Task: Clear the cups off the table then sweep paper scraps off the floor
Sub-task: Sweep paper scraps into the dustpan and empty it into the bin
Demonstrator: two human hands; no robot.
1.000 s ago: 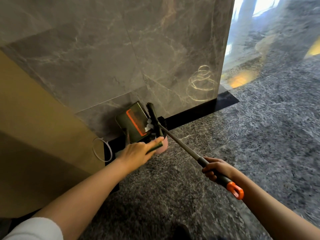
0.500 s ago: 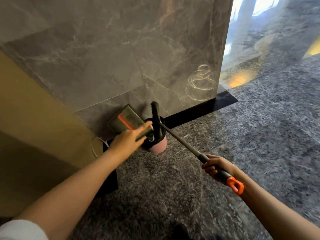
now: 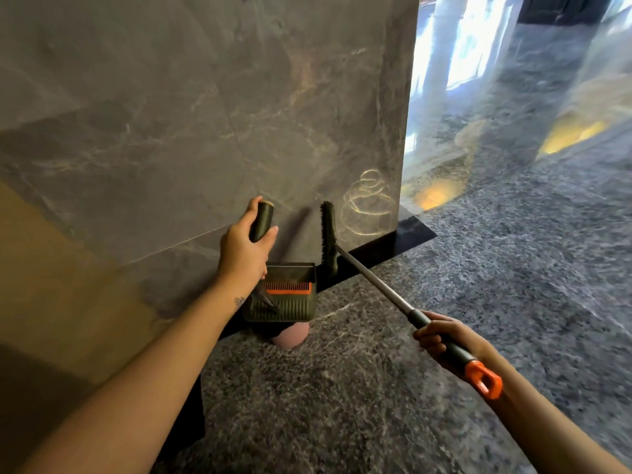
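My left hand (image 3: 244, 249) grips the dark upright handle (image 3: 261, 220) of a green dustpan (image 3: 282, 297) with an orange comb strip. The pan hangs level, right above a pink bin (image 3: 290, 336) that stands on the floor against the wall. My right hand (image 3: 444, 340) holds the grey broom pole (image 3: 372, 283) near its orange end cap (image 3: 484, 379). The broom's black brush head (image 3: 328, 239) stands on end against the wall, just right of the dustpan. No paper scraps or cups are visible.
A grey marble wall (image 3: 205, 114) rises straight ahead with a black skirting strip (image 3: 383, 246) at its foot. A tan panel (image 3: 51, 285) lies to the left. Dark speckled stone floor (image 3: 478, 268) spreads right, with bright glass reflections at the far right.
My left hand has swung the dustpan from tilted over the bin to level, its handle now upright. The broom head came out of the bin and rose against the wall.
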